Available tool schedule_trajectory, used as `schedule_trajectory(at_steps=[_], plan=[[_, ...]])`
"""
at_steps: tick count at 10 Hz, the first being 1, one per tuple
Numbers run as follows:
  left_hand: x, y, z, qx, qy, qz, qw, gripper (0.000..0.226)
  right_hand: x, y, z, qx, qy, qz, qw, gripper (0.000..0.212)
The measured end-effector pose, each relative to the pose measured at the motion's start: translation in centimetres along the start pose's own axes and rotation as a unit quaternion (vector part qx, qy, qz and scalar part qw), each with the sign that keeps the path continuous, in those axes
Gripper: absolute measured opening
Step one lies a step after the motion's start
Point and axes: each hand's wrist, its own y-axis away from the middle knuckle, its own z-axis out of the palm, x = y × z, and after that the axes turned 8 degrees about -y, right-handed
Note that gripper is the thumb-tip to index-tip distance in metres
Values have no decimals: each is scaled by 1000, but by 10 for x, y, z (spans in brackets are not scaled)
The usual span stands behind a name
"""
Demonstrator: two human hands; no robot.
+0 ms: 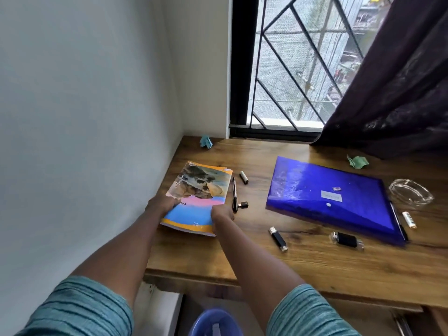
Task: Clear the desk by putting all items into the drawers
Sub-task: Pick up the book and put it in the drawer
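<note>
Left hand (160,204) curled round the notebook's (198,190) near-left edge, right hand (221,213) curled round its near-right edge. Notebook sits at the desk's (189,251) left end, by the wall. Lift it level and straight up, so the right edge doesn't drag the pen (234,192) just beside it (small adapter (243,204) there too). Fingers under the cover are hidden. Can't tell if it's off the wood yet. No drawer plainly in view; bottom right is cut off
</note>
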Motion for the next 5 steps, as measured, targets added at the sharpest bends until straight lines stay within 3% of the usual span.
schedule_trajectory(at_steps=[1,2,3,4,5], plan=[[0,11,-1,49,35,7,998,61,9,-9,1,43,45,-26,998,41],[-5,25,8,89,57,3,994,61,1,4,-4,22,105,-77,991,39],[-6,45,19,90,140,34,985,58,0,16,-24,79,144,-96,982,36],[1,59,34,29,297,50,953,43,3,21,-49,86,143,-98,981,35],[12,76,44,-69,380,62,920,49,10,34,-87,116,136,-110,978,35]])
